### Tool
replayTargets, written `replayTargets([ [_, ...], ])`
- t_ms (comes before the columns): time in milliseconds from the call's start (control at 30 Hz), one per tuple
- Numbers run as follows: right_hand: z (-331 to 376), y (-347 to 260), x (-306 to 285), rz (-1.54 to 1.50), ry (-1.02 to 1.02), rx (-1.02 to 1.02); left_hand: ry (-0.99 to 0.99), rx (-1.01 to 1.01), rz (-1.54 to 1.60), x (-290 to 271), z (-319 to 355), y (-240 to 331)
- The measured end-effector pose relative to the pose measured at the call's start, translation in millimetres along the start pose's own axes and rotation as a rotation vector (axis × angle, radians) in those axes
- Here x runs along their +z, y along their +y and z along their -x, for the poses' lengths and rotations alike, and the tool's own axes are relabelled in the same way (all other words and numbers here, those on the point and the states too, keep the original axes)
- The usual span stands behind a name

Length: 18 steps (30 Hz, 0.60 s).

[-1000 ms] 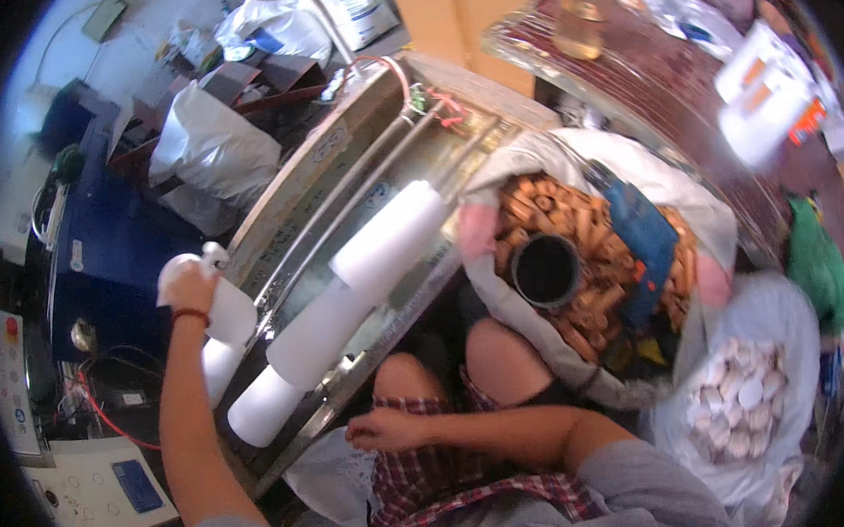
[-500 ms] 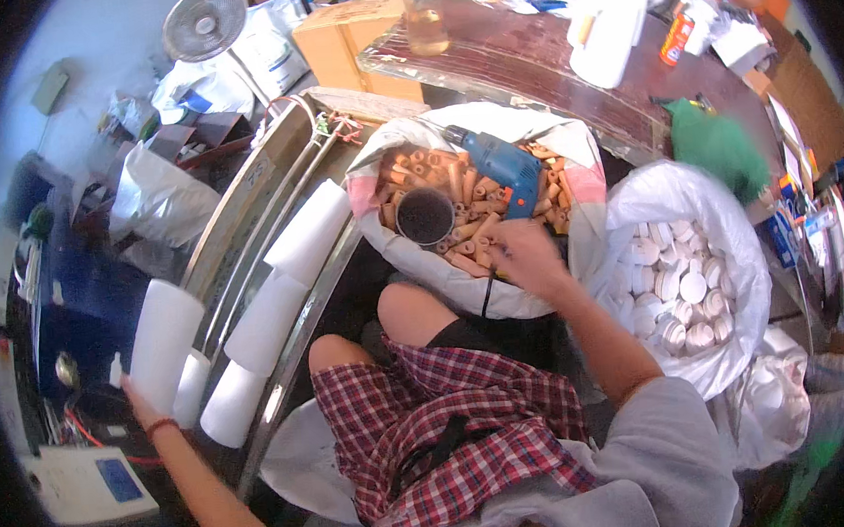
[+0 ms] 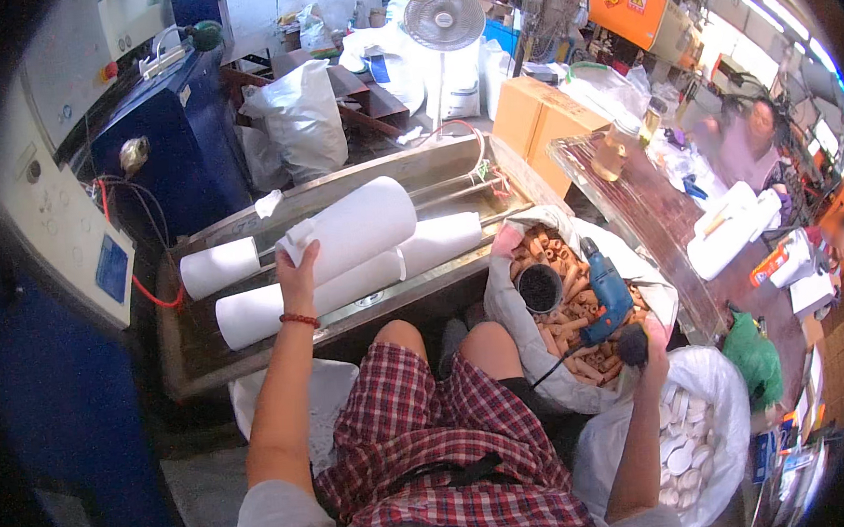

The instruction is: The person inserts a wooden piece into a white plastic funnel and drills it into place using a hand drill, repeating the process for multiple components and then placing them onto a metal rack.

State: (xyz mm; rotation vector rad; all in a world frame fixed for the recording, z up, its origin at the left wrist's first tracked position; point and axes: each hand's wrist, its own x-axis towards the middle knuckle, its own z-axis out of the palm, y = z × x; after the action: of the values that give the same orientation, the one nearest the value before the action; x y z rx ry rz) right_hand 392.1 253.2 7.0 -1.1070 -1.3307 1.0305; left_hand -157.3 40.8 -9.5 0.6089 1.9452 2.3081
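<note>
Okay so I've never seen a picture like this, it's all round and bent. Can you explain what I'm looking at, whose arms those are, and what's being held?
This is a view from a wide fisheye camera worn on a person's head, looking down, so straight edges curve. The two bare forearms coming from the bottom belong to the wearer, who sits in red checked shorts.

The left hand rests on a large white paper roll, its grip closed on a loose flap at the roll's end. The roll lies with other white rolls in a long metal trough.

The right hand holds a blue electric drill by its handle, above an open white sack of short brown cardboard tubes. Beside it stands a sack of white round discs. Another person sits at the far right.
</note>
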Motion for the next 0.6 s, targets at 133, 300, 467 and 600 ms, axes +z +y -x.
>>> replayTargets([
  [133, -22.4, -57.8, 78.6, 0.129, -0.145, -0.325, -0.094, 0.063, 0.083, 14.3, 18.7, 4.3],
  [300, 27.3, -110.4, 294.2, 0.278, -0.497, -0.769, -0.183, 0.101, 0.214, 26.7, 54.4, 11.5],
  [467, 109.5, -132.0, 412.6, 0.368, -0.968, -1.331, -0.106, 0.188, 0.196, -18.5, 59.4, 24.9],
  [600, 117.8, -115.8, 424.6, 0.116, -1.091, -1.290, -0.067, 0.148, 0.217, -53.0, 67.2, 45.8],
])
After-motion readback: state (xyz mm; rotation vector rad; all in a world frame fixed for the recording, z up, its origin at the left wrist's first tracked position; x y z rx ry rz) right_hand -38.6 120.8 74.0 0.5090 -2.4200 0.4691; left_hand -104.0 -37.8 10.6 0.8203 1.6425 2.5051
